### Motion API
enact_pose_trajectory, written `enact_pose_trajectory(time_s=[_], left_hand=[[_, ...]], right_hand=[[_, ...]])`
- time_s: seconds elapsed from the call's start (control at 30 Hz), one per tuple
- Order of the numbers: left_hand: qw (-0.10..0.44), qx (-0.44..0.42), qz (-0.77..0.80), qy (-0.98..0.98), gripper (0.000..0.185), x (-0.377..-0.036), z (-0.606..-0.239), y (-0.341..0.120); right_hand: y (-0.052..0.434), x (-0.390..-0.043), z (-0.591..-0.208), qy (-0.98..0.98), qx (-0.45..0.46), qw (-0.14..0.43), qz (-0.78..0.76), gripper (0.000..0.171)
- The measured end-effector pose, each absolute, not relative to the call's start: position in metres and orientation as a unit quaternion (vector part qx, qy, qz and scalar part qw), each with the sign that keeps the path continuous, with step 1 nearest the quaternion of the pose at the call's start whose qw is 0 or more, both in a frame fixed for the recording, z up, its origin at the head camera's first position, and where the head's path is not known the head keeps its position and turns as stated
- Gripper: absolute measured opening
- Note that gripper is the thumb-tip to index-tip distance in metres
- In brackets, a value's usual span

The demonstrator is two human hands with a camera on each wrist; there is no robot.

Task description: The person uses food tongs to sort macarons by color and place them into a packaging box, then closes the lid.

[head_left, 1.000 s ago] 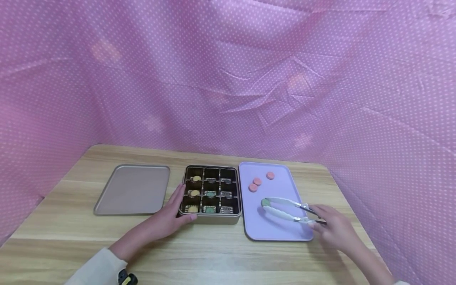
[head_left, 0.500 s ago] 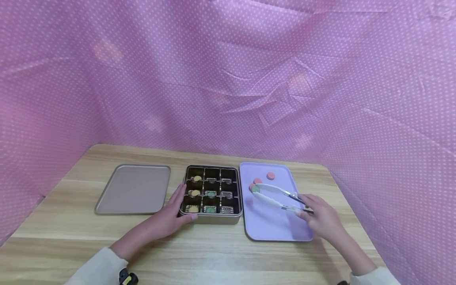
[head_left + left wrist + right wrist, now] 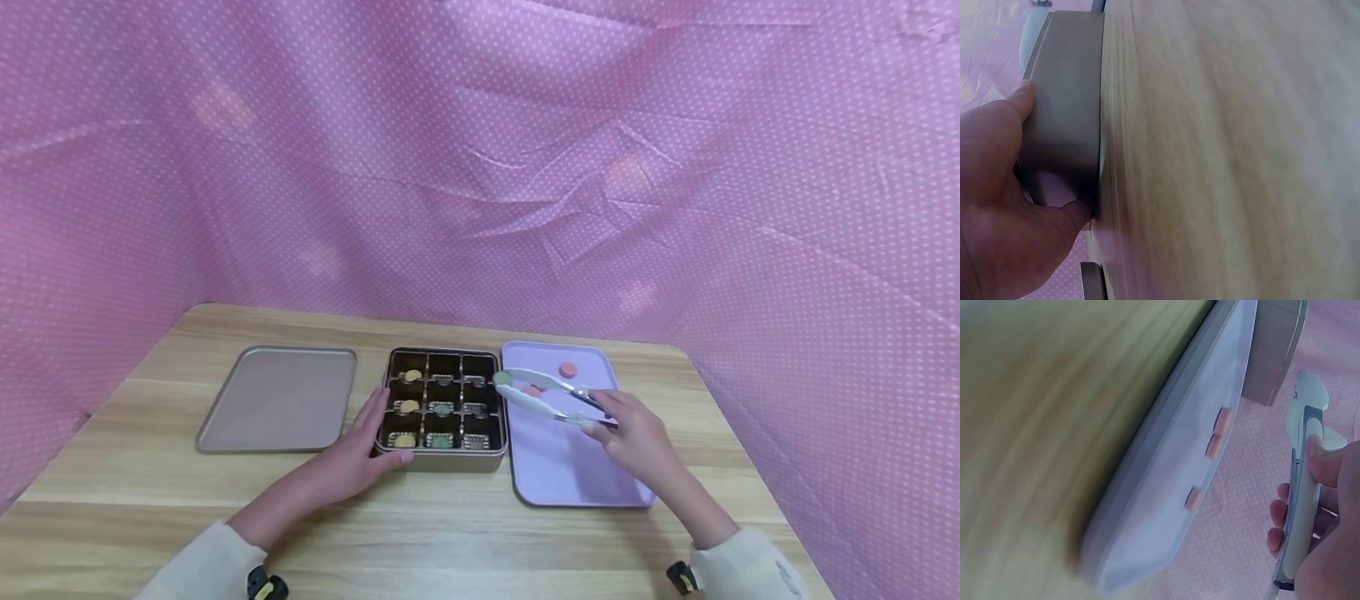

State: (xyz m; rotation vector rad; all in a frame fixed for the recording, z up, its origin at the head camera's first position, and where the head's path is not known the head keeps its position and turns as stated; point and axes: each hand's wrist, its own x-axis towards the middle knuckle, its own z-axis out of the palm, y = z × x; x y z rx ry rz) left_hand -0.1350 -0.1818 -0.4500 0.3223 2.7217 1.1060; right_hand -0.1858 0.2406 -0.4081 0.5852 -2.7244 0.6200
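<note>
My left hand rests at the near left corner of a brown tin box, fingers straight along its left side and thumb at its front. Divided compartments fill the box. Yellow macarons lie down the left column, and green ones in the middle column's centre and front cells. My right hand grips kitchen tongs by the handles. Between the white tips of the tongs is a green macaron, over the box's right rim. The left wrist view shows the box's side wall close beside the thumb.
A lilac tray lies right of the box, bearing pink macarons, one partly behind the tongs. Left of the box lies a flat brown lid. Pink dotted cloth hangs behind and beside the wooden table.
The tongs have carried the green macaron from the middle of the tray up and left to the box's right rim. My left hand stays at the box corner.
</note>
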Motion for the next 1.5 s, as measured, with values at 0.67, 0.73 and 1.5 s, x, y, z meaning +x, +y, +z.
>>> enact_pose_trajectory(time_s=[0.67,0.73,1.5], left_hand=[[0.093,0.108,0.378,0.915,0.113,-0.136,-0.450,-0.181],[0.093,0.107,0.379,0.915,0.113,-0.136,-0.450,-0.181],[0.085,0.107,0.378,0.916,0.113,-0.136,-0.451,-0.183]], right_hand=[[0.176,-0.219,-0.412,-0.947,0.213,0.140,0.194,0.056],[0.172,-0.221,-0.412,-0.946,0.221,0.142,0.192,0.053],[0.152,-0.229,-0.408,-0.951,0.225,0.119,0.174,0.052]])
